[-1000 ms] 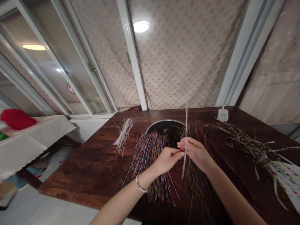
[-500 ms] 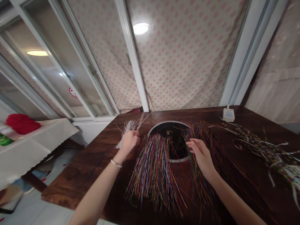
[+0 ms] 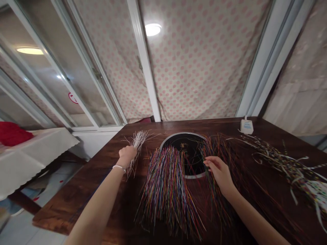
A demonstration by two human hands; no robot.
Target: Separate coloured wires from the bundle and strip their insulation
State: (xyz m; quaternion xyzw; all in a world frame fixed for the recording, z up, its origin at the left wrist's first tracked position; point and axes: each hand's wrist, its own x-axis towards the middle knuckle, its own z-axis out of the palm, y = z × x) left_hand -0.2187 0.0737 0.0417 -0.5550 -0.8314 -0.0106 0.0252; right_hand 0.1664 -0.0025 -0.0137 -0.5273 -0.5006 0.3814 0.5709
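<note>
My left hand (image 3: 127, 154) is closed at the left side of a bundle of thin white strands (image 3: 139, 141), its fingers curled against them. The bundle leans, with loose ends fanning out at the top and hanging below. My right hand (image 3: 217, 170) is closed in a pinch at the edge of a pile of thin multicoloured strands (image 3: 212, 146); exactly which strands lie between the fingertips is hard to make out. Between my hands a thick spread of multicoloured strands (image 3: 168, 183) lies over the front of a round black plate (image 3: 191, 137) with a silver rim.
A white adapter (image 3: 246, 126) stands at the table's back right. Dotted ribbon-like strips (image 3: 281, 160) lie along the right. The dark wooden table (image 3: 61, 204) has its left edge near a side table with a white cloth (image 3: 48, 146) and something red (image 3: 14, 133).
My left hand has moved left and slightly down, to the left side of the white strands. The white bundle sits differently, its lower ends further down. My right hand has barely shifted.
</note>
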